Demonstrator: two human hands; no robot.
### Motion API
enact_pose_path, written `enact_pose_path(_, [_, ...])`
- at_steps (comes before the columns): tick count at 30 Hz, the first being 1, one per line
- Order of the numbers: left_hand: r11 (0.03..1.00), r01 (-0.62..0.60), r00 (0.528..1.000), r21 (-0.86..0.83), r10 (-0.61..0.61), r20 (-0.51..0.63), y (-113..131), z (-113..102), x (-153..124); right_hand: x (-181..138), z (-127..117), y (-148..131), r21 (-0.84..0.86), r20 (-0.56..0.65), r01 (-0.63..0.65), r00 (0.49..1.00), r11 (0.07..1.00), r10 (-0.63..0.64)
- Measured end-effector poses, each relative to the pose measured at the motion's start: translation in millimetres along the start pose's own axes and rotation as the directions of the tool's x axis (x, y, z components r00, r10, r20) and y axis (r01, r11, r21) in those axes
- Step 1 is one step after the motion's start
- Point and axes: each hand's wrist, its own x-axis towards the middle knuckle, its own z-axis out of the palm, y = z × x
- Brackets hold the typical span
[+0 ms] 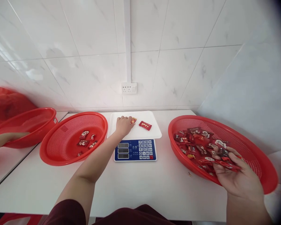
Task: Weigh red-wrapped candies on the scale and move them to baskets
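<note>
My left hand (pixel 125 125) is over the white pan (pixel 150 134) of a digital scale (pixel 135 150), its fingers curled round a small red-and-gold candy packet (pixel 133 120). Another red candy packet (pixel 145 125) lies on the pan just to the right of that hand. Palm turned up, my right hand (pixel 241 178) holds several dark red wrapped candies (pixel 228 161) above the right red basket (pixel 263 167). Many similar candies (pixel 201 150) lie in that basket. Part of my left fingertips is hidden.
Left of the scale stands a red basket (pixel 61 140) with several candies (pixel 83 142). Further left, another person's arm (pixel 8 139) reaches into a red basket (pixel 35 120), near a red bag (pixel 9 104). A wall socket (pixel 129 88) is behind. A small scrap (pixel 189 174) lies on the table.
</note>
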Motion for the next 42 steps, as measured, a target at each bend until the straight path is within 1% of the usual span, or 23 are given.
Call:
enact_pose_path(4, [0.998,0.015,1.000,-0.061,-0.014,0.013,-2,9,12,-2,3,-1,0.003,-0.015,-0.005,1.000,1.000,0.005])
enact_pose_path(9, [0.978,0.085,0.996,-0.190,-0.087,-0.003,-7,5,7,1,-1,0,-0.007,-0.002,0.004,1.000,1.000,-0.005])
enact_pose_path(10, [0.967,0.101,0.994,-0.234,-0.107,-0.010,-8,3,4,1,-2,0,-0.010,0.009,0.009,1.000,1.000,-0.009])
enact_pose_path(11, [0.925,0.128,0.990,-0.357,-0.138,-0.001,-9,-1,0,2,-3,0,-0.013,0.017,0.017,1.000,1.000,-0.016])
enact_pose_path(12, [0.830,0.162,0.985,-0.534,-0.171,0.033,-10,-5,-5,3,-3,1,-0.014,0.020,0.023,1.000,1.000,-0.023])
enact_pose_path(14, [0.479,0.231,0.969,-0.847,-0.189,0.158,-13,-16,-18,4,-4,1,-0.008,0.011,0.031,0.999,0.999,-0.031])
enact_pose_path(15, [0.302,0.260,0.962,-0.917,-0.168,0.218,-15,-21,-25,4,-4,2,-0.005,0.002,0.033,0.999,0.999,-0.033])
enact_pose_path(16, [0.173,0.287,0.954,-0.942,-0.142,0.265,-17,-26,-33,4,-4,2,-0.004,-0.007,0.032,0.999,0.999,-0.032])
enact_pose_path(20, [-0.029,0.376,0.919,-0.926,-0.121,0.376,-28,-34,-61,7,-7,5,-0.018,-0.016,0.030,0.999,0.999,-0.031])
enact_pose_path(21, [-0.022,0.371,0.917,-0.928,-0.149,0.370,-31,-34,-67,9,-8,5,-0.022,-0.004,0.031,1.000,0.999,-0.031])
enact_pose_path(22, [0.024,0.354,0.920,-0.935,-0.191,0.343,-35,-33,-71,10,-10,6,-0.024,0.010,0.034,0.999,0.999,-0.034])
enact_pose_path(25, [0.242,0.276,0.925,-0.930,-0.328,0.189,-48,-34,-86,16,-16,8,-0.021,0.036,0.044,0.998,0.999,-0.043])
enact_pose_path(27, [0.316,0.241,0.908,-0.918,-0.407,0.099,-59,-41,-97,18,-18,8,-0.012,0.025,0.056,0.998,0.998,-0.056])
enact_pose_path(29, [0.532,0.230,0.854,-0.815,-0.512,-0.093,-74,-52,-110,17,-18,9,-0.013,0.017,0.058,0.998,0.998,-0.058])
enact_pose_path(31, [0.781,0.305,0.783,-0.545,-0.531,-0.324,-90,-64,-121,14,-15,8,-0.025,-0.001,0.060,0.998,0.998,-0.060])
enact_pose_path(32, [0.854,0.362,0.770,-0.373,-0.499,-0.397,-98,-69,-125,13,-13,8,-0.033,-0.009,0.057,0.998,0.998,-0.057])
enact_pose_path(33, [0.888,0.409,0.775,-0.212,-0.460,-0.434,-103,-72,-128,11,-10,8,-0.039,-0.021,0.055,0.998,0.998,-0.056])
enact_pose_path(35, [0.906,0.422,0.819,-0.015,-0.388,-0.422,-106,-72,-125,7,-5,6,-0.048,-0.039,0.052,0.998,0.997,-0.054])
enact_pose_path(36, [0.923,0.384,0.850,0.031,-0.340,-0.403,-102,-68,-121,5,-3,5,-0.052,-0.038,0.047,0.998,0.998,-0.049])
enact_pose_path(38, [0.977,0.212,0.921,0.008,-0.197,-0.335,-83,-56,-105,2,1,3,-0.052,-0.030,0.043,0.999,0.998,-0.044])
enact_pose_path(40, [0.991,-0.053,0.976,-0.126,0.025,-0.214,-53,-39,-82,-1,3,2,-0.046,-0.025,0.035,0.999,0.998,-0.037])
enact_pose_path(41, [0.962,-0.184,0.977,-0.204,0.156,-0.146,-36,-29,-69,-1,3,1,-0.043,-0.026,0.034,0.999,0.998,-0.036])
enact_pose_path(42, [0.919,-0.289,0.957,-0.268,0.277,-0.084,-19,-19,-56,-2,4,1,-0.040,-0.027,0.035,0.999,0.999,-0.036])
